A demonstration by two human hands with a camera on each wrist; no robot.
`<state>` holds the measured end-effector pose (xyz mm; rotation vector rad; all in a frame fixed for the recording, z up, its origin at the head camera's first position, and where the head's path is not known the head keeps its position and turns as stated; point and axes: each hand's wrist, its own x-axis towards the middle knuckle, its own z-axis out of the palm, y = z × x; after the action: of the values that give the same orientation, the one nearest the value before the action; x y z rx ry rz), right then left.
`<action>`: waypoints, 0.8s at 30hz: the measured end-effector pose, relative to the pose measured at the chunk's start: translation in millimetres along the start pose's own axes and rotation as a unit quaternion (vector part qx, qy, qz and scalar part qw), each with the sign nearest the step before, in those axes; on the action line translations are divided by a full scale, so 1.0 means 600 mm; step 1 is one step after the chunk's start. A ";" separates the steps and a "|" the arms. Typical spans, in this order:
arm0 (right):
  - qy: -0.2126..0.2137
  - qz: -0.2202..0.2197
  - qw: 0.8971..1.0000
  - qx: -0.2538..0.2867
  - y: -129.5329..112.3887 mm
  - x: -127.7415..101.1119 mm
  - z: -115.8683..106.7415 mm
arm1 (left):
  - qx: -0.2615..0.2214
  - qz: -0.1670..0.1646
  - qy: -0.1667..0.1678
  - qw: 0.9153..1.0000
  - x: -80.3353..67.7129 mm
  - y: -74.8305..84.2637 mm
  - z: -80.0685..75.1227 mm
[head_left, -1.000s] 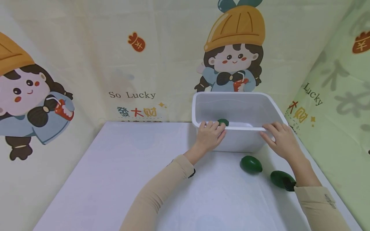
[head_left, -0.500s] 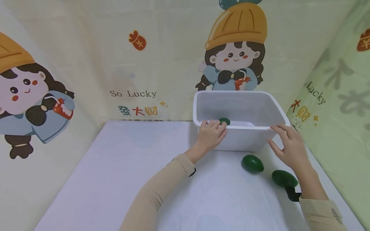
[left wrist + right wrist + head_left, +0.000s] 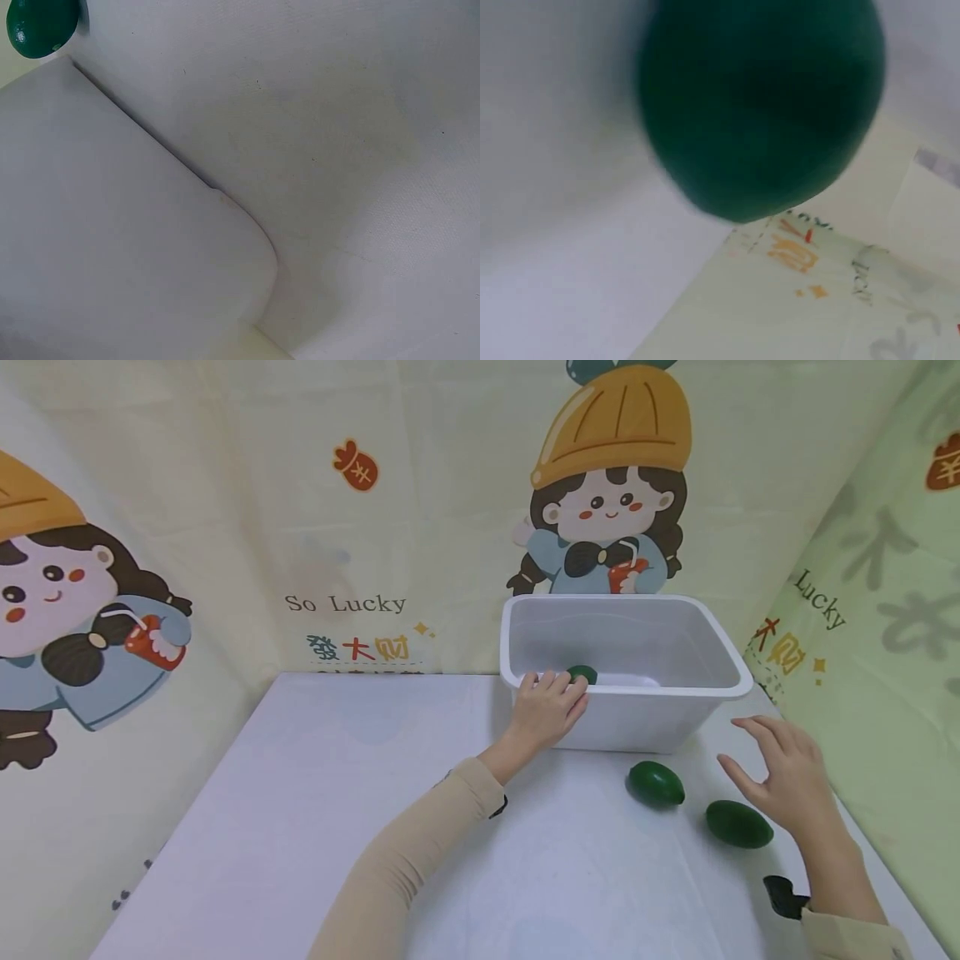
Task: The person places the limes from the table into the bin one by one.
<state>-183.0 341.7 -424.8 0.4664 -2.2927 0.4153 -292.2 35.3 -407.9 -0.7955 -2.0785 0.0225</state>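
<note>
A white plastic tub stands at the back of the table. The left hand holds its front rim, fingers curled over the edge near the left corner. Just behind those fingers, a green lime shows partly inside the tub. Two more limes lie on the table: one close in front of the tub, the other lime farther right and nearer. The right hand hovers right of them, thumb and fingers spread, holding nothing. In the right wrist view a lime looms large and blurred; the left wrist view shows the tub's wall.
A white-covered table spreads to the left and front. Printed cloth walls with cartoon figures rise behind and on both sides, the right one close to the right arm. A black wrist camera sits under the right wrist.
The right hand has let go of the tub's front rim and drawn back toward the right and the viewer. The left hand has stayed on the rim; the limes lie as before.
</note>
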 end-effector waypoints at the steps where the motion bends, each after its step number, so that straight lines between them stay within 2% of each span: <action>1: -0.010 0.007 1.000 0.000 0.001 -0.005 -0.002 | 0.000 0.000 0.001 1.000 0.000 0.000 0.000; 13: -0.088 0.059 0.994 -0.011 0.010 -0.050 -0.009 | -0.001 0.004 -0.008 1.000 0.001 -0.001 0.001; 24: -0.138 0.086 0.987 -0.008 0.019 -0.089 -0.012 | 0.011 0.011 0.026 1.000 0.000 -0.003 0.005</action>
<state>-148.8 365.8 -460.4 0.3364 -2.6140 0.4387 -295.2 34.5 -409.3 -0.7981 -2.0181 0.0359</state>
